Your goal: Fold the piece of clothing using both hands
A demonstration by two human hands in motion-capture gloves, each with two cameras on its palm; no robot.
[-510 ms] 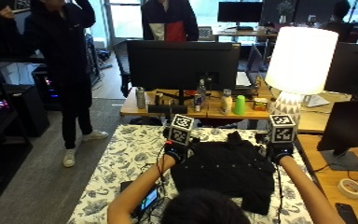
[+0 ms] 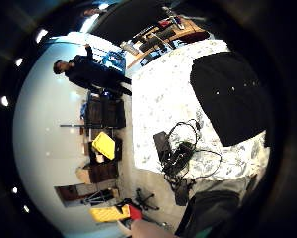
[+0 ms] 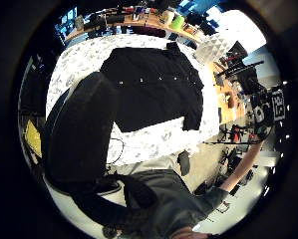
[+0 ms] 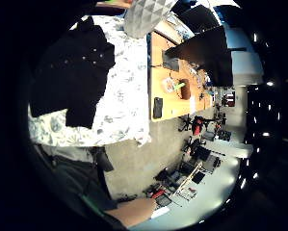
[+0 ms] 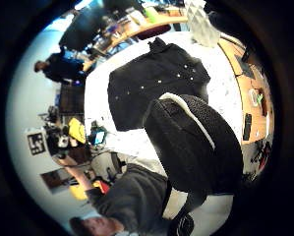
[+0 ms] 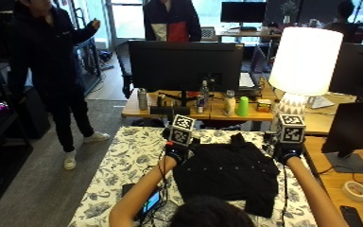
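On the tabletop [image 6: 122, 161], which wears a white cloth with a dark floral print, a black piece of clothing [image 6: 229, 175] lies spread flat, a row of small pale buttons running across its middle and a sleeve trailing toward the near right edge. Its collar end points away from the person, toward the desk beyond.

Both arms reach forward over the cloth. The left hand [image 6: 177, 152] sits at the garment's far left corner and the right hand [image 6: 288, 153] at its far right corner (each just at the fabric's edge). From the outside view the fingers are hidden, so I cannot tell whether either hand is gripping the fabric, touching it, or merely above it. The palm views show the garment [image 3: 153, 87] whole and well away from the cameras, lying flat on the printed cloth; a black-gloved finger [image 5: 193, 142] fills much of the right thumb side view and another [image 3: 81, 132] much of the left thumb side view.

Near the person's left forearm a phone with a lit screen [image 6: 151, 202] lies on the tabletop among dark cables [image 2: 185, 148]. A white lamp [image 6: 304, 61] stands just beyond the far right corner.
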